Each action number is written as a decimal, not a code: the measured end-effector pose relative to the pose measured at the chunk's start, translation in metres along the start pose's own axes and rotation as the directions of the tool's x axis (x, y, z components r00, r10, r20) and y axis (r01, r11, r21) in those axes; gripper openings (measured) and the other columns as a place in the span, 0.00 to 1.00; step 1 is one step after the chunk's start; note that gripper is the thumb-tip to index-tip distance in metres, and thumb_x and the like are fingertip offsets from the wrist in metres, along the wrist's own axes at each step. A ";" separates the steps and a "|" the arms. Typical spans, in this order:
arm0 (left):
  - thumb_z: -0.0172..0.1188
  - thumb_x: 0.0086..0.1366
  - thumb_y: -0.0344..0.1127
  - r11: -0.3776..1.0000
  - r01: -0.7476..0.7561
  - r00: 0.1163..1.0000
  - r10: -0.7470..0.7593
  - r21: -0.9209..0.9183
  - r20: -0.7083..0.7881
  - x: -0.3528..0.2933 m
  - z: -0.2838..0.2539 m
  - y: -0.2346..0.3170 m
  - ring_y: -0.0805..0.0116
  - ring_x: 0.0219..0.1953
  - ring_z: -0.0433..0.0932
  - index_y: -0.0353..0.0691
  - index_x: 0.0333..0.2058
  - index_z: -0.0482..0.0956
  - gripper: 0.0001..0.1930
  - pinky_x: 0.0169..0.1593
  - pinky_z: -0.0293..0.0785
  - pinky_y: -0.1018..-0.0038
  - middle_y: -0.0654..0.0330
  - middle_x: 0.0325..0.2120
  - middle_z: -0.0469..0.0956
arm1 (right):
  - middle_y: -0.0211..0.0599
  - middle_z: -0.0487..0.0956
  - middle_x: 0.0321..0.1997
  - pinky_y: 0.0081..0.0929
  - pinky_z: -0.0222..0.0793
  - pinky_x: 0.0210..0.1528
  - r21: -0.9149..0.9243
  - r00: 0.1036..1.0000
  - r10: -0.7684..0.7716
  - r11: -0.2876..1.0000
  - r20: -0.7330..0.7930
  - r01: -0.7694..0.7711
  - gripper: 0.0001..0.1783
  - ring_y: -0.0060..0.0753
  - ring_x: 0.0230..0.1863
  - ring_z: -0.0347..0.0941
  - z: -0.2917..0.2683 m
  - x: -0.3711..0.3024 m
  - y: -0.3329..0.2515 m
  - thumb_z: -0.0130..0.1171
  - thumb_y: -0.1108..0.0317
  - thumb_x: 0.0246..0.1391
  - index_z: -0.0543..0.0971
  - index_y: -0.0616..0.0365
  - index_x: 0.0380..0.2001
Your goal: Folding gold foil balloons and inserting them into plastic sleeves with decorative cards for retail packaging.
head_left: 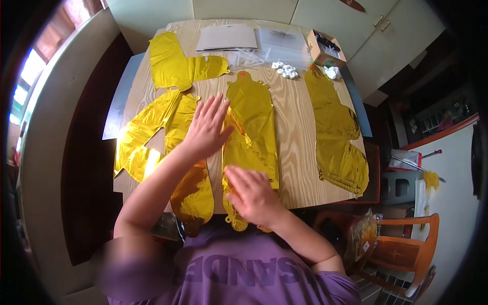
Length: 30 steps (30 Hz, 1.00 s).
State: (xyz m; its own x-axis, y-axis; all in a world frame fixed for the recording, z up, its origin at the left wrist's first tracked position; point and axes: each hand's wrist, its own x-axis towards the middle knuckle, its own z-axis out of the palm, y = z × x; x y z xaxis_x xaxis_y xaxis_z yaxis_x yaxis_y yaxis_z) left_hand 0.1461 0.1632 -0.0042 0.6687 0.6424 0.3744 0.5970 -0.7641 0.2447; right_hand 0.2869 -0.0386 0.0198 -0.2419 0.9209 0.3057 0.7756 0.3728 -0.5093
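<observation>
Right grip [251,192], the nearer, is unclenched over the near part of the long gold foil sheet [258,137]; contact uncertain, blurred. Left grip [207,127], fingers extended, is farther up; sheet lies rightward, long axis running away across the counter [297,157].

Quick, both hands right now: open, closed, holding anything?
Left hand: open, at the left edge of the middle gold foil.
Right hand: open, over its lower part; contact unclear.

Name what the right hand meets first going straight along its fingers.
Likely the left forearm, ahead-left of the right hand; heights are unclear, so it might pass beneath, over gold foil.
</observation>
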 end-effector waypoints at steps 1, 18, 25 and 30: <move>0.57 0.68 0.52 1.000 -0.014 1.000 0.014 0.004 0.017 -0.014 -0.006 0.012 0.43 0.73 0.52 0.38 0.70 0.58 0.38 0.74 0.44 0.49 0.41 0.71 0.55 | 0.47 0.71 0.65 0.45 0.60 0.62 -0.056 0.998 0.011 0.998 -0.070 -0.015 0.33 0.47 0.63 0.65 -0.010 0.001 0.010 0.59 0.55 0.61 0.70 0.62 0.64; 0.49 0.66 0.66 0.994 -0.100 0.969 0.107 -0.044 0.225 -0.034 -0.022 0.060 0.42 0.75 0.47 0.31 0.70 0.56 0.47 0.74 0.40 0.47 0.39 0.72 0.51 | 0.53 0.69 0.68 0.51 0.51 0.73 -0.264 0.980 0.126 0.961 0.154 -0.082 0.33 0.54 0.70 0.62 -0.066 0.067 0.112 0.53 0.49 0.66 0.69 0.60 0.65; 0.48 0.68 0.66 0.969 -0.217 0.933 0.243 -0.121 0.268 -0.039 0.003 0.060 0.45 0.74 0.51 0.34 0.70 0.55 0.45 0.73 0.43 0.47 0.42 0.72 0.53 | 0.52 0.81 0.52 0.39 0.72 0.58 -0.064 0.980 0.181 0.980 -0.085 -0.187 0.22 0.52 0.54 0.77 -0.089 0.282 0.233 0.65 0.55 0.56 0.82 0.59 0.48; 0.44 0.69 0.67 0.979 -0.182 0.910 0.202 -0.090 0.361 -0.038 -0.002 0.059 0.48 0.76 0.47 0.35 0.72 0.52 0.46 0.74 0.40 0.48 0.46 0.73 0.51 | 0.48 0.81 0.54 0.40 0.70 0.61 -0.229 0.993 0.073 0.969 -0.097 -0.093 0.29 0.51 0.58 0.75 -0.030 0.392 0.243 0.67 0.50 0.54 0.80 0.58 0.53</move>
State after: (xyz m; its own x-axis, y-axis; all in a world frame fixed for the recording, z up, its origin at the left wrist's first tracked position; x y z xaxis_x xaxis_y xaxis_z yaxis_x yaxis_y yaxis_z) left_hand 0.1549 0.0937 -0.0019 0.8894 0.4521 0.0672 0.4234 -0.8703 0.2516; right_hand 0.3985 0.4094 0.0401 -0.1274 0.9302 0.3443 0.9076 0.2493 -0.3379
